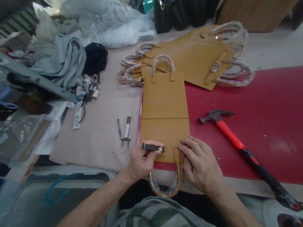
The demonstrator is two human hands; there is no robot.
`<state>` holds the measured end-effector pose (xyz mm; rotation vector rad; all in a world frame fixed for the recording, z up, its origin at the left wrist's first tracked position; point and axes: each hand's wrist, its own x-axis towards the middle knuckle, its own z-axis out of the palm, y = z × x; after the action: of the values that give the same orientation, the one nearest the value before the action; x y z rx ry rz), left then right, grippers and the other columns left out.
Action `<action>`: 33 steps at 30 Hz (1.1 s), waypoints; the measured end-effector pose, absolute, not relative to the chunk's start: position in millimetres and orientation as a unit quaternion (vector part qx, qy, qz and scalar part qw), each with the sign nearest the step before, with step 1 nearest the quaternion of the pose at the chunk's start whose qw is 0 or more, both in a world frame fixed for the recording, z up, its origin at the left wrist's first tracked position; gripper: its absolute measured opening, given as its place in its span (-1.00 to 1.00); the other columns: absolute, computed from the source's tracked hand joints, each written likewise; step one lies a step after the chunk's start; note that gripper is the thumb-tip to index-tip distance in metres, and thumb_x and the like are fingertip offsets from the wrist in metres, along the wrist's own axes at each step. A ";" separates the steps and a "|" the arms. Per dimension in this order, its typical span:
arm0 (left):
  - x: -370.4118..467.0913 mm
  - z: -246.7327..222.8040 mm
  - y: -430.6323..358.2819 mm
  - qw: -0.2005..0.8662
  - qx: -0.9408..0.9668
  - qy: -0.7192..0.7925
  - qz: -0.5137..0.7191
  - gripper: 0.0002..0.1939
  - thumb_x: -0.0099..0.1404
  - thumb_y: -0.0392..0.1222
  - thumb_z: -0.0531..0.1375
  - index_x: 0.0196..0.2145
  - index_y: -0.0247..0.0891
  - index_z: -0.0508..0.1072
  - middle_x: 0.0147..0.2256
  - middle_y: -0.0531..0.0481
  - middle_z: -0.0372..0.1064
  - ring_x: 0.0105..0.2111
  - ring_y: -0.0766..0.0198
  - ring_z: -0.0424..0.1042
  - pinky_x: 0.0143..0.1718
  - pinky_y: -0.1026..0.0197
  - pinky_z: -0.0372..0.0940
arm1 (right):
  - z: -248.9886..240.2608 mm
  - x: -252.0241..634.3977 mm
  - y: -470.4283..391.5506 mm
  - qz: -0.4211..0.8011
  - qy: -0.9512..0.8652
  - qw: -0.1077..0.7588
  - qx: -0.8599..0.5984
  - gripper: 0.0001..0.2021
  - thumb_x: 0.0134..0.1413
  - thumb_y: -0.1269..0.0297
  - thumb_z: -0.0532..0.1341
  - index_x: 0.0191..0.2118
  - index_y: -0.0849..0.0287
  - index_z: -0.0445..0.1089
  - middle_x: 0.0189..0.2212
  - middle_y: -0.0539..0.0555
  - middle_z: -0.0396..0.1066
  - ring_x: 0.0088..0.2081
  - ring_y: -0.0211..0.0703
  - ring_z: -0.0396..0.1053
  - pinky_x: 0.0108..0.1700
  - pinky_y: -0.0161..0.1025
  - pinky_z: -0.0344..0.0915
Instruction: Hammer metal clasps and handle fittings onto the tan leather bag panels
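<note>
A tan leather bag panel (164,104) lies flat before me, with a plastic-wrapped handle at its far end. Its near handle (164,193) hangs over the table's front edge. Between the thumb and fingers of my left hand (142,164) is a dark metal punch (150,147), tilted over the panel's near left part. My right hand (203,166) rests on the near right corner, fingers at the handle's tab (178,156); its fingers are bent, and I cannot tell whether they pinch the tab or only press it. A claw hammer (236,142) with a red and black grip lies to the right.
More tan bag panels (189,58) with wrapped handles are piled behind. Small metal punches (127,129) lie to the left on the table. A red mat (284,111) covers the right side. Black bags (179,10), a cardboard box (254,11) and clear plastic wrap (106,14) stand farther back.
</note>
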<state>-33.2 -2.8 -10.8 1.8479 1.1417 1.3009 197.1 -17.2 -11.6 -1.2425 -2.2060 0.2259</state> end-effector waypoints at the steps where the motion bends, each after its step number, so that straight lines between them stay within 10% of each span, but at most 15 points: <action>1: -32.5 -11.3 -2.5 0.308 0.695 0.423 0.493 -0.90 0.34 -0.32 0.22 -0.17 -0.30 0.49 -0.23 -0.14 0.60 -0.19 0.21 0.62 -0.11 0.13 0.55 | -11.7 197.2 -17.4 0.084 -0.829 0.295 -0.467 -0.68 0.17 0.45 0.12 0.03 0.25 0.41 0.06 0.27 0.40 0.14 0.20 0.28 0.18 0.18 0.30; 33: -30.7 -8.7 6.9 0.254 0.777 0.386 0.428 -0.84 0.34 -0.37 0.15 -0.16 -0.25 0.48 -0.24 -0.09 0.57 -0.22 0.24 0.59 -0.15 0.22 0.51 | -12.2 196.1 -16.5 0.078 -0.829 0.294 -0.469 -0.69 0.16 0.46 0.12 0.02 0.25 0.39 0.06 0.27 0.39 0.14 0.20 0.27 0.17 0.16 0.30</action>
<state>-30.7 6.9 -8.7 2.1098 1.0489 1.1626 196.1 -16.5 -12.2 -1.2488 -2.2087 0.2070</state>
